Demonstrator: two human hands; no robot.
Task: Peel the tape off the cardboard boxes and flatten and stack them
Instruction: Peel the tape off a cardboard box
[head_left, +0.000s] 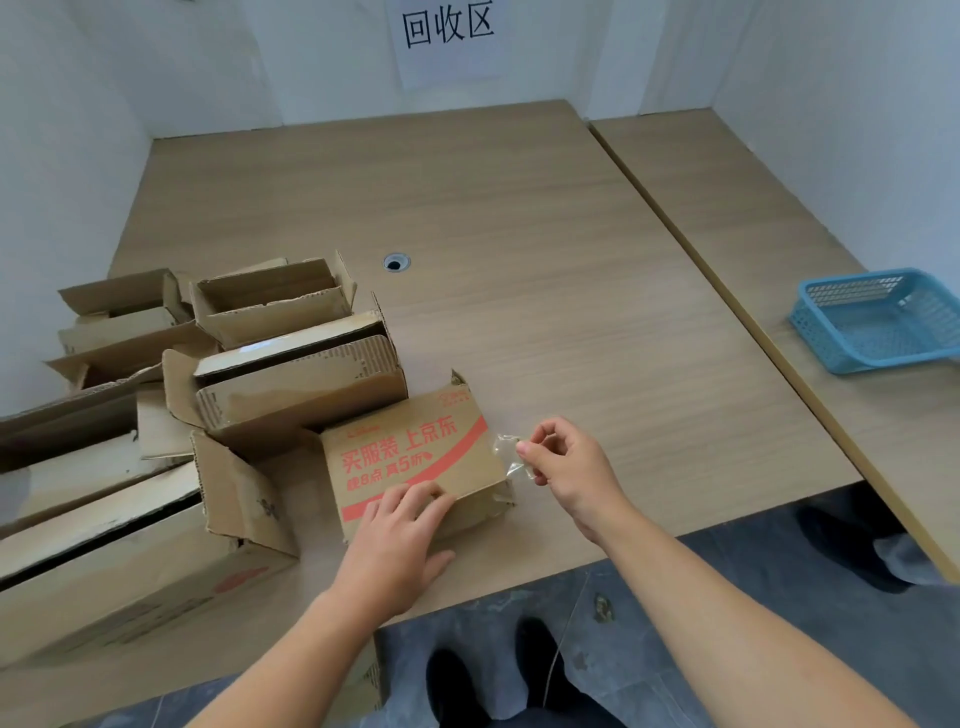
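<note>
Clear tape coming off a small brown cardboard box with red print (415, 462)

The left hand (400, 540) lies flat, fingers straight, on the box's near top edge; just right of it, the right hand (566, 467) pinches a crumpled strip of clear tape (506, 457) at the box's right end. More open brown cardboard boxes (291, 374) crowd the wooden counter (519, 234) left of both hands.

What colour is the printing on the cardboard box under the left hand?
Red lettering and a red stripe on the brown cardboard box; head view.
</note>
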